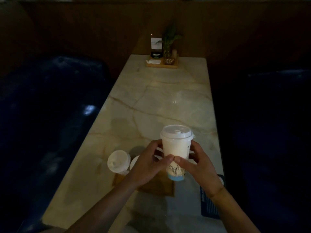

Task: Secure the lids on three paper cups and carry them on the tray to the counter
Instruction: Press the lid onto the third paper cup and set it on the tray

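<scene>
Third cup [134, 163] at 7 o'clock of the held cup [175, 148]: only a rim sliver shows, rest hidden behind left hand [148, 163]. Wooden tray [156, 185] mostly covered by both hands & cups. Right hand [200, 167] hides a white obj at its 3 o'clock; can't tell what. Blue card [208, 204] print too small to read. Far stand [161, 63] at 12 o'clock: items dim, blurred. Forearms cut by bottom edge.

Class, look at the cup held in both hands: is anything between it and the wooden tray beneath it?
Nothing visible blocks it. Both the left hand and right hand grip the lidded cup above the wooden tray. Another lidded cup stands at the tray's left end, beside that path, and a third is mostly hidden behind the left hand.
</scene>
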The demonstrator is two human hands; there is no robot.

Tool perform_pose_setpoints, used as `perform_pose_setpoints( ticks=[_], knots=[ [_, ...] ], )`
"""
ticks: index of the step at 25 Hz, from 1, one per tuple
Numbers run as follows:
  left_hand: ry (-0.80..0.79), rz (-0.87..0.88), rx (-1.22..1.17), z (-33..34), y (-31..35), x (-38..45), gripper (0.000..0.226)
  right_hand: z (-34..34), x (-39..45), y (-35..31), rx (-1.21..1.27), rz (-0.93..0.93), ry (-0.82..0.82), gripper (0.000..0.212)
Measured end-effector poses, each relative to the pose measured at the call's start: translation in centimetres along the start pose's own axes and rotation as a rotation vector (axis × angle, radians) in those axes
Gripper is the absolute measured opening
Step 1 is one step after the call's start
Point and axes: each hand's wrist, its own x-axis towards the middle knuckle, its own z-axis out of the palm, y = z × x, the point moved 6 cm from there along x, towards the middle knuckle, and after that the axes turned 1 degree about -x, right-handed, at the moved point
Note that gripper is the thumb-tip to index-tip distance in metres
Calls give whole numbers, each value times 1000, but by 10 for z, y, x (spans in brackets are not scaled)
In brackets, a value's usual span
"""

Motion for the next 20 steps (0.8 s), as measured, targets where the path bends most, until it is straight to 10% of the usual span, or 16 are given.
perform_pose_setpoints(
  ticks=[11, 20],
  knots=[
    [227, 1, 34, -3, 7, -56, 49, 23, -37, 0, 312, 76, 8, 62],
    [286, 571, 327, -36, 85, -53, 17, 21, -47, -6, 369, 110, -62, 53]
  ],
)
